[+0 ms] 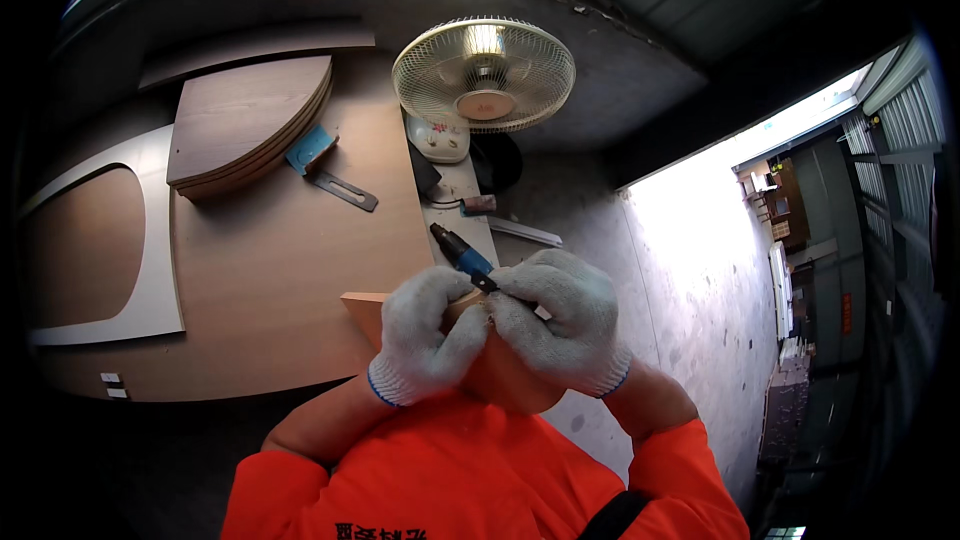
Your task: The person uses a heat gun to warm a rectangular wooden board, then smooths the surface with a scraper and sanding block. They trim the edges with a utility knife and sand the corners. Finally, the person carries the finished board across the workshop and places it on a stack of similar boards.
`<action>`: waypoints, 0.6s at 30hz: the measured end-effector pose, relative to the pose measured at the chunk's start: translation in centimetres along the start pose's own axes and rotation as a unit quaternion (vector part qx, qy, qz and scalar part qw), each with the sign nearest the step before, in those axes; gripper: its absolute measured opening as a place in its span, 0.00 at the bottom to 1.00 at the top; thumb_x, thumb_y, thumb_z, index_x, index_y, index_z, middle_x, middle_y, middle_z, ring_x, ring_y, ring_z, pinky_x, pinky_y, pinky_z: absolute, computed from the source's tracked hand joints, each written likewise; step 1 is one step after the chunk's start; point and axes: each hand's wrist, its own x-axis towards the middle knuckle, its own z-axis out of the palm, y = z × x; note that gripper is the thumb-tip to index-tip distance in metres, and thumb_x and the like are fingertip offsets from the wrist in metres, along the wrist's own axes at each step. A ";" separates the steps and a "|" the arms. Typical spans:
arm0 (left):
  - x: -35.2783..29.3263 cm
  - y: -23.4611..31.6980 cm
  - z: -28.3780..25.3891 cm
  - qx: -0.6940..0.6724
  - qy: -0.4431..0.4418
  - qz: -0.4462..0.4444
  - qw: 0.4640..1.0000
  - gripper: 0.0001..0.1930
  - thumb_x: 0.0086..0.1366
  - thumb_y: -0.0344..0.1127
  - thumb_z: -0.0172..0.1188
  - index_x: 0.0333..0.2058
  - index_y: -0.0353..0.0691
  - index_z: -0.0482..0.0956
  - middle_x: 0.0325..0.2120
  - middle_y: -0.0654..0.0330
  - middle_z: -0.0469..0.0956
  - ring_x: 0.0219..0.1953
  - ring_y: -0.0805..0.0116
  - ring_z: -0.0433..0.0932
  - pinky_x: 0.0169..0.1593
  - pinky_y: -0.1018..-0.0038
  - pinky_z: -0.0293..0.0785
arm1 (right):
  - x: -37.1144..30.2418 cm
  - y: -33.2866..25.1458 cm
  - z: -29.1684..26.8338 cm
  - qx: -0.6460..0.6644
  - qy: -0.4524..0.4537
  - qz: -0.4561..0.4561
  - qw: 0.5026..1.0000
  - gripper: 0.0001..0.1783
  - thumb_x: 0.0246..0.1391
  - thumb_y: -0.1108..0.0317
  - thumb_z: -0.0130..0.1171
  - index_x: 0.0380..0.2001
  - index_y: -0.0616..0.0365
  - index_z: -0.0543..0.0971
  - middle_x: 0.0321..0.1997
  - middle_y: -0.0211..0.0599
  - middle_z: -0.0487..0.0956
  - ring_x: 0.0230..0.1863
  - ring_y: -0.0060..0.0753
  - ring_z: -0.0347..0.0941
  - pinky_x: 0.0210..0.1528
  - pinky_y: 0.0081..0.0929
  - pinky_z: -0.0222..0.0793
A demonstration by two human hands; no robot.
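Observation:
Both hands wear whitish knit gloves and meet at the edge of a light-brown wooden panel with a curved side, held close against my body. My left hand is closed on the panel's edge, its thumb and fingertips pinched together there. My right hand is closed, pinching a small dark flat piece, perhaps a blade, beside the same edge. Its far part is hidden by the fingers. Just beyond the fingertips lies a blue and black heat gun, partly covered by the right hand.
A wide wooden table spreads to the left. On it are stacked quarter-round boards, a blue block, a slotted metal strip and a white frame panel. A fan stands ahead. Concrete floor lies right.

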 end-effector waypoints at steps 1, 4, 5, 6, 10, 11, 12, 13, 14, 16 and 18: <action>0.0 0.0 0.0 0.007 -0.003 -0.003 1.000 0.06 0.63 0.27 0.62 0.38 0.32 0.78 0.28 0.55 0.76 0.27 0.64 0.74 0.34 0.67 0.72 | 0.2 0.3 0.2 -0.004 -0.003 0.007 1.000 0.05 0.54 0.76 0.69 0.35 0.61 0.87 0.30 0.46 0.82 0.30 0.49 0.82 0.35 0.40 0.78; 0.2 0.2 -0.1 0.022 -0.013 -0.015 1.000 0.07 0.63 0.28 0.64 0.38 0.32 0.79 0.28 0.53 0.78 0.28 0.61 0.76 0.34 0.66 0.74 | 0.4 0.9 -1.0 -0.061 0.033 0.090 0.994 0.05 0.53 0.76 0.69 0.35 0.60 0.87 0.30 0.45 0.83 0.30 0.50 0.82 0.36 0.41 0.78; 0.2 0.3 -0.3 0.026 -0.018 -0.020 0.999 0.08 0.63 0.29 0.65 0.39 0.32 0.81 0.29 0.51 0.79 0.28 0.58 0.79 0.35 0.65 0.77 | 0.3 0.5 -1.2 -0.056 0.024 0.083 0.995 0.04 0.53 0.76 0.69 0.34 0.59 0.86 0.30 0.46 0.83 0.30 0.49 0.82 0.35 0.41 0.78; 0.2 0.3 -0.3 0.028 -0.026 -0.025 0.999 0.09 0.63 0.30 0.67 0.39 0.32 0.82 0.29 0.50 0.81 0.28 0.55 0.81 0.35 0.63 0.79 | 0.1 -0.1 -0.6 -0.016 0.040 0.042 0.998 0.04 0.53 0.76 0.69 0.34 0.60 0.86 0.29 0.46 0.82 0.29 0.48 0.81 0.35 0.40 0.77; 0.1 0.1 -0.2 -0.003 -0.003 -0.037 0.999 0.07 0.63 0.28 0.65 0.38 0.32 0.81 0.28 0.53 0.80 0.28 0.61 0.78 0.35 0.66 0.77 | 0.7 2.2 -1.0 -0.088 0.035 0.036 0.995 0.04 0.55 0.77 0.68 0.35 0.62 0.86 0.30 0.44 0.83 0.29 0.45 0.81 0.34 0.39 0.77; 0.0 0.3 -0.4 -0.009 0.000 -0.044 0.999 0.06 0.64 0.27 0.62 0.37 0.32 0.79 0.28 0.56 0.78 0.28 0.66 0.76 0.35 0.69 0.75 | 0.4 2.8 -1.4 -0.063 0.043 0.123 0.989 0.04 0.57 0.79 0.67 0.37 0.64 0.86 0.32 0.43 0.85 0.32 0.43 0.82 0.36 0.37 0.77; 0.1 0.3 -0.6 -0.011 0.003 -0.051 0.999 0.04 0.64 0.26 0.60 0.37 0.31 0.78 0.27 0.59 0.77 0.29 0.72 0.73 0.35 0.71 0.73 | 0.3 3.2 -1.3 -0.027 0.035 0.112 0.993 0.05 0.58 0.79 0.67 0.38 0.64 0.86 0.33 0.44 0.85 0.33 0.43 0.83 0.37 0.36 0.78; 0.2 0.3 -0.9 -0.013 0.007 -0.070 0.997 0.04 0.64 0.26 0.60 0.36 0.31 0.78 0.27 0.60 0.77 0.29 0.73 0.73 0.35 0.72 0.73 | 0.0 3.4 -1.1 0.010 0.026 0.101 0.995 0.06 0.59 0.79 0.67 0.40 0.64 0.86 0.34 0.44 0.85 0.34 0.43 0.83 0.38 0.36 0.78; 0.3 0.3 -1.1 -0.015 0.011 -0.088 0.996 0.04 0.65 0.26 0.59 0.36 0.32 0.78 0.27 0.61 0.77 0.29 0.74 0.73 0.35 0.72 0.74 | -0.2 3.5 -0.9 0.047 0.018 0.089 0.995 0.07 0.59 0.80 0.66 0.42 0.65 0.86 0.35 0.44 0.85 0.35 0.43 0.83 0.39 0.35 0.78; 0.6 0.3 -1.5 -0.020 0.010 -0.119 0.993 0.03 0.66 0.27 0.59 0.36 0.32 0.78 0.27 0.63 0.78 0.29 0.75 0.73 0.35 0.73 0.73 | -0.8 4.1 -0.4 0.100 -0.010 0.075 0.992 0.12 0.61 0.79 0.67 0.48 0.64 0.84 0.42 0.46 0.86 0.40 0.47 0.84 0.45 0.37 0.80; 0.8 0.1 -1.8 -0.024 0.011 -0.143 0.989 0.04 0.68 0.28 0.59 0.35 0.33 0.78 0.28 0.65 0.78 0.30 0.77 0.73 0.35 0.74 0.73 | -0.6 5.1 0.6 0.107 -0.013 0.034 0.994 0.13 0.61 0.79 0.67 0.49 0.63 0.83 0.44 0.46 0.86 0.42 0.48 0.85 0.47 0.38 0.80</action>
